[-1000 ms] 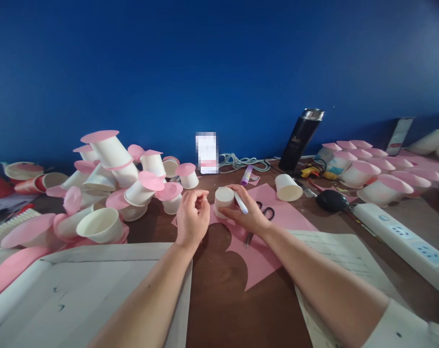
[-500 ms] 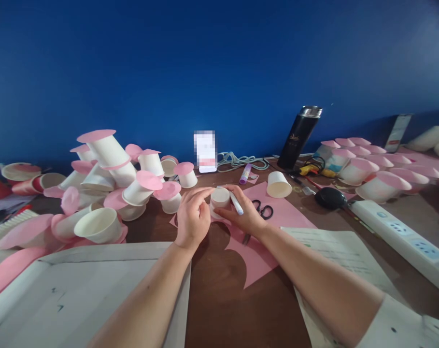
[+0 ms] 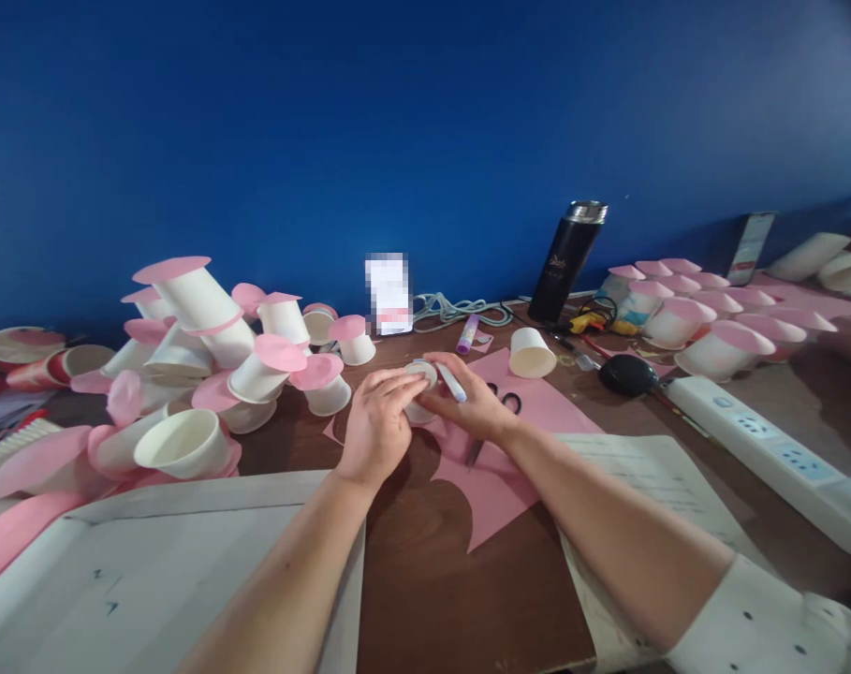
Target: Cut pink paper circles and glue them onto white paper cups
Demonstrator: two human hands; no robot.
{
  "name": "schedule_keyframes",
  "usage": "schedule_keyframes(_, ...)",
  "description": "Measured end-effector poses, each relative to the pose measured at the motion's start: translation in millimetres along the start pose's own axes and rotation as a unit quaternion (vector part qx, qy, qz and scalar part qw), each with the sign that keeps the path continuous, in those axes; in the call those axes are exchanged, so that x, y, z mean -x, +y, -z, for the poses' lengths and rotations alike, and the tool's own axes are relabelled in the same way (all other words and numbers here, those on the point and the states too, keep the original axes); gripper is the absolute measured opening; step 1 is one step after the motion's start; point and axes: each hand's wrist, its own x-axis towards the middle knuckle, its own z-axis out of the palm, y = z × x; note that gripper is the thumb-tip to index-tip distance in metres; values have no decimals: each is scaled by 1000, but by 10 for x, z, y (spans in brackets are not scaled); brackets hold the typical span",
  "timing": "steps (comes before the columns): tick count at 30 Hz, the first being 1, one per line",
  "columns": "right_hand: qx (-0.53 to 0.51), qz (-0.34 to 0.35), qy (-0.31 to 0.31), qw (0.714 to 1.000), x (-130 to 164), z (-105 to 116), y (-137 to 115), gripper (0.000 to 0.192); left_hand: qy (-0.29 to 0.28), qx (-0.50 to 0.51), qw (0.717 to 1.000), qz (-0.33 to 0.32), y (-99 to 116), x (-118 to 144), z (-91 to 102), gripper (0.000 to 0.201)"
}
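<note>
Both of my hands meet at one small upturned white paper cup [image 3: 419, 377] that stands mouth down on the pink paper sheet [image 3: 499, 487] in the middle of the brown table [image 3: 425, 599]. My left hand [image 3: 377, 426] lies over the cup's near side with the fingers stretched across its flat bottom, pressing on it rather than curled into a fist. My right hand [image 3: 471, 404] cups the far right side of it, thumb and fingers against the wall, and a white pen [image 3: 450, 382] is pinched between those fingers, its tip pointing up and away from me. Just beyond my right hand a pair of black-handled scissors [image 3: 502, 402] lies on the same pink sheet. A loose white cup [image 3: 530, 353] lies on its side near the sheet's far corner, a purple glue stick [image 3: 468, 333] lies behind it to the left, and a black flask [image 3: 565, 262] leans near the blue wall. To my left is a heap of cups with pink discs [image 3: 214, 346].
</note>
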Motion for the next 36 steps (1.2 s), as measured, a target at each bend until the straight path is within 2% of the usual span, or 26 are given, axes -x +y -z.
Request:
schedule_keyframes(3,0,-28,21,999,-30,133,-69,51,-8,14,1000,10,-3,2,3,54)
schedule_keyframes(7,7,-47,89,995,-71,333,-268,40,-5,47,998,35,-1,10,4,59)
schedule_keyframes(10,63,-50,124,989,-72,507,-439,31,1,47,998,47,5,14,-4,59)
schedule_keyframes(12,79,-94,77,989,-47,613,-513,23,7,44,998,48,3,16,-17,59)
schedule_keyframes(15,36,-135,-62,988,8,694,-544,19,14,45,997,55,-14,17,-40,57)
schedule_keyframes(18,8,-93,-197,976,49,656,-516,19,19,40,998,49,-42,15,-49,55)
schedule_keyframes(20,21,-65,-250,966,59,591,-480,21,17,36,999,23,-56,11,-46,54)
schedule_keyframes(23,50,-69,-269,959,55,489,-408,23,11,29,1000,2,-59,4,-34,53)
schedule_keyframes(27,76,-54,-248,964,39,396,-320,24,5,29,1000,4,-32,-1,-9,51)
schedule_keyframes(32,101,-8,-235,967,27,349,-300,22,0,36,999,12,-14,-1,9,51)
schedule_keyframes(36,109,-23,-236,965,26,345,-304,21,-2,40,999,16,-22,4,4,49)
